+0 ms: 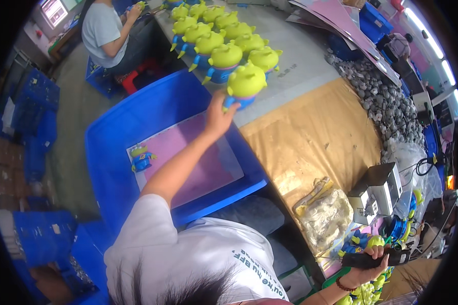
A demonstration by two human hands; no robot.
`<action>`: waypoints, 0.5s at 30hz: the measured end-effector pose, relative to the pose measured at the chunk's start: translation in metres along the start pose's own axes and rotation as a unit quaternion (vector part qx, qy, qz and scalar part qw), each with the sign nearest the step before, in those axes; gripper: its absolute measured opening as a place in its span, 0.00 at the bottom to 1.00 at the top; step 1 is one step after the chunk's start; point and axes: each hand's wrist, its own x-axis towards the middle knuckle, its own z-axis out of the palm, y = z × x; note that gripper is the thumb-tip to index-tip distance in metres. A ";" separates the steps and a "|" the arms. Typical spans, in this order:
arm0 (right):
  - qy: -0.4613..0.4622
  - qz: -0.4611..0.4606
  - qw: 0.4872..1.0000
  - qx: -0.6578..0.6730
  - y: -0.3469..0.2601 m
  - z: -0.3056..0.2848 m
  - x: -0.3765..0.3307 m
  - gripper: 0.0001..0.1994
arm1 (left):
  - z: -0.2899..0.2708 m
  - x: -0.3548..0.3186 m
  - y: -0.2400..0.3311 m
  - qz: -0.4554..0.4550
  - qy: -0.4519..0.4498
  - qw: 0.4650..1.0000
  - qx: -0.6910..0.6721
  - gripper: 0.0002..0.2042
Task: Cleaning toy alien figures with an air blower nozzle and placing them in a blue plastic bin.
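Note:
My left hand [220, 116] is closed round the lower body of a toy figure [247, 81] with a lime-green head and blue body, at the near end of several rows of similar figures [225, 56] standing on the table. At the lower right, my right hand [364, 272] grips a dark, rounded hand tool [360, 261]; its exact kind is unclear. Just beyond that hand lies another green-and-blue figure [356, 243]. Below my left arm, one figure [143, 158] lies on a pink-and-white sheet [203, 165] inside a large blue bin [112, 132].
Brown sheeting [315, 134] covers the near tabletop, with a crumpled clear plastic bag [324, 216] on it. White-and-black boxes [381, 188] stand at right, near a heap of small grey parts [392, 101]. A seated co-worker [104, 33] handles something beyond the bin. Blue crates [43, 236] stack at left.

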 end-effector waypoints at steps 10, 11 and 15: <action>0.045 0.079 0.993 -0.074 0.046 0.029 0.039 0.16 | -0.042 -0.030 -0.065 0.040 0.057 0.996 0.062 0.34; 0.046 0.090 0.992 -0.080 0.047 0.026 0.043 0.16 | -0.061 -0.054 -0.072 0.025 0.039 0.996 0.081 0.33; 0.068 0.111 0.983 -0.132 0.072 0.043 0.060 0.18 | -0.153 -0.182 -0.183 -0.180 0.073 0.916 0.351 0.37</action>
